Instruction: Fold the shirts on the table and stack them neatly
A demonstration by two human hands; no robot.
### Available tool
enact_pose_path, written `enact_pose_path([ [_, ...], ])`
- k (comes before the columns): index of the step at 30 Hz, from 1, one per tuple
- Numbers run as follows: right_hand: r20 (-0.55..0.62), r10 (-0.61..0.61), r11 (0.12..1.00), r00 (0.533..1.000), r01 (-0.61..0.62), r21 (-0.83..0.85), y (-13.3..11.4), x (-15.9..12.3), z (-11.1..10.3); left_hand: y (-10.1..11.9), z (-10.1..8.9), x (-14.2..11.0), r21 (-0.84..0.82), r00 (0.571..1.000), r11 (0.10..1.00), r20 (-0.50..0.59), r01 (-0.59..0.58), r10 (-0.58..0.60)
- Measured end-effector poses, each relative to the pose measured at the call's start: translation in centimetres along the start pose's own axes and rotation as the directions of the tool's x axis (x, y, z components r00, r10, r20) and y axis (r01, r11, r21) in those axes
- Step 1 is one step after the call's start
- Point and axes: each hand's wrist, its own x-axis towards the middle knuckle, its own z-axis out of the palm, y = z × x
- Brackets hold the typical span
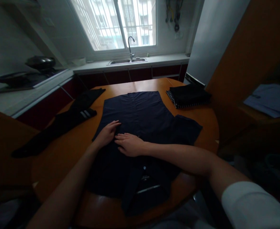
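A dark navy collared shirt lies spread on the round wooden table, its collar toward me and its hem toward the window. A small button shows near the collar. One sleeve reaches out to the right; on the left no sleeve sticks out. My left hand rests flat on the left part of the shirt, fingers stretched out. Just right of it, my right hand lies palm down on the cloth, fingers extended to the left. Neither hand grips the fabric.
Black clothing with white stripes lies along the table's left side. A folded dark stack sits at the back right. Beyond are a counter with a sink, a stove with a wok, and a fridge. Papers lie at right.
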Motion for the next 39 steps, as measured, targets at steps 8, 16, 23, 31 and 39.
enact_pose_path([
  [8, -0.004, 0.004, 1.000, 1.000, -0.004, 0.011, 0.01, -0.02, 0.12, 0.34, -0.17, -0.07, -0.010, 1.000, 1.000, -0.001, 0.005, -0.005],
  [16, 0.000, 0.009, 1.000, 1.000, -0.009, 0.011, -0.22, -0.03, -0.38, 0.35, -0.27, -0.03, 0.002, 1.000, 1.000, 0.005, -0.007, 0.007],
  [23, 0.007, 0.008, 1.000, 1.000, -0.008, 0.001, -0.18, -0.01, -0.25, 0.53, -0.28, -0.10, 0.009, 1.000, 1.000, 0.007, 0.001, -0.001],
  [31, 0.011, 0.021, 0.999, 1.000, -0.021, 0.034, -0.17, -0.05, -0.25, 0.56, -0.30, -0.10, -0.008, 1.000, 1.000, 0.009, 0.008, -0.008],
  [39, 0.006, 0.016, 1.000, 1.000, -0.016, 0.009, -0.18, -0.05, -0.15, 0.88, -0.48, -0.23, -0.014, 1.000, 1.000, 0.019, 0.002, -0.002],
])
